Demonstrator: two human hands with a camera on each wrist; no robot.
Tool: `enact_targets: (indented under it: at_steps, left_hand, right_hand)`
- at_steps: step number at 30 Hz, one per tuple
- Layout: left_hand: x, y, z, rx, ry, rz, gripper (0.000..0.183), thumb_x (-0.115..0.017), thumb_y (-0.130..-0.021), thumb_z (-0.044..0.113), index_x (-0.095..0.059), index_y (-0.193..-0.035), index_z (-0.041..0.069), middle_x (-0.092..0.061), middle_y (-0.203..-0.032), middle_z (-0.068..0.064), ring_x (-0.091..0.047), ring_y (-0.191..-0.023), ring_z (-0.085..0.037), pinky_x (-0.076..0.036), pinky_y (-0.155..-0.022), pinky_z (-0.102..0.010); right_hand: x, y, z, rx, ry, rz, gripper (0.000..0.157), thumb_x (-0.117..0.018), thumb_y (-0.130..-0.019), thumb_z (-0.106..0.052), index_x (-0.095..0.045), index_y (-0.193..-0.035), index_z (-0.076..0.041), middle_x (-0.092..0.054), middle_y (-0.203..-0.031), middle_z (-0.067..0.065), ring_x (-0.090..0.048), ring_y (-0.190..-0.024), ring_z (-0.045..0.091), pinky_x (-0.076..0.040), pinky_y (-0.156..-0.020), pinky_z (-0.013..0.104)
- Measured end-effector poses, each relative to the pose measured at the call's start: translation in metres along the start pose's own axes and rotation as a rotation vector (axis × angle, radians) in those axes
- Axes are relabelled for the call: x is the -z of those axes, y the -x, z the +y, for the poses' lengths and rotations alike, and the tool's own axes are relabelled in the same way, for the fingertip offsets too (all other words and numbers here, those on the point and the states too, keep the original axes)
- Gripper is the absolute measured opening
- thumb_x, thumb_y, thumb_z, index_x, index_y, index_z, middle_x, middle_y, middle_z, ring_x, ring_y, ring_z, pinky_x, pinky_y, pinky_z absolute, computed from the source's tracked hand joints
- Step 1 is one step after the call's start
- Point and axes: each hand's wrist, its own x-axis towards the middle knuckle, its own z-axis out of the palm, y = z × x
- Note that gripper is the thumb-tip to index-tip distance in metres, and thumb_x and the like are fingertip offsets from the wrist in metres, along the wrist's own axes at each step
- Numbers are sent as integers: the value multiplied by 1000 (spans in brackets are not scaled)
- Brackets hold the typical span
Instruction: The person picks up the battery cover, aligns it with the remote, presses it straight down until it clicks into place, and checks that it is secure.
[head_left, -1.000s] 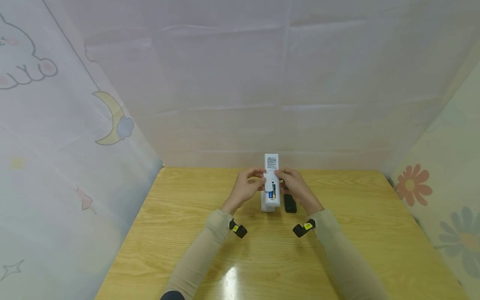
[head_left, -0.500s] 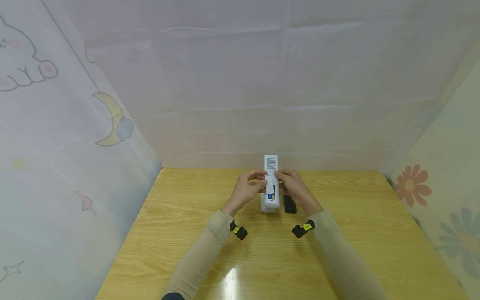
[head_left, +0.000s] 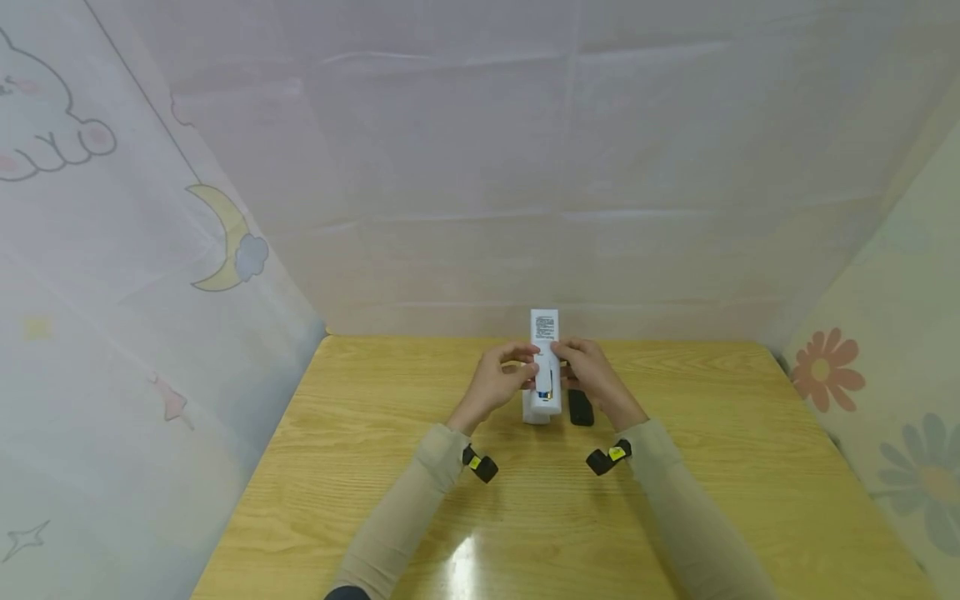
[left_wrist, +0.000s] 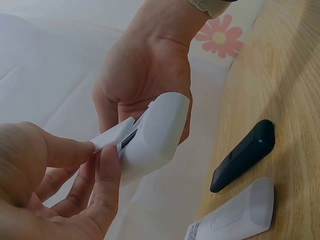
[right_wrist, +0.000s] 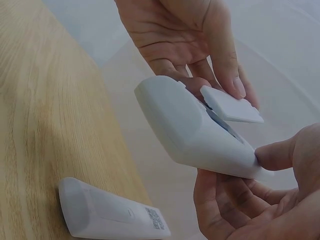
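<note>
My right hand grips a white remote control by its side, thumb on its back face, and holds it above the table. Between thumb and fingers, my left hand pinches a white battery cover. The cover lies tilted over the battery compartment, with a dark gap between the two in both wrist views. In the head view a sliver of a blue and gold battery shows below the cover's lower end. The rest of the compartment is hidden beneath the cover.
A second white remote control lies on the wooden table, below the held one. Beside it lies a black remote control. A pale wall sheet rises behind the table's back edge.
The left hand has shifted the battery cover a little right and down over the compartment, so less of the battery shows. The right hand and the remote control stay almost in place.
</note>
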Motion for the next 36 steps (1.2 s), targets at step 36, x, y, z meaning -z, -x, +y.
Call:
enact_targets:
  at_steps: [36]
  left_hand:
    - [-3,8,-9,-40,-45,-24,23,-71,-102,5,-74,-124,7,-67,-115,-12,-75,-88,-20,-68,-82,-34]
  right_hand:
    - [0,0,1,1,-10,-7,50,-51,-114,-35,-54,-143,6,-67,-115,8,-70,-91,15,-64,-84,33]
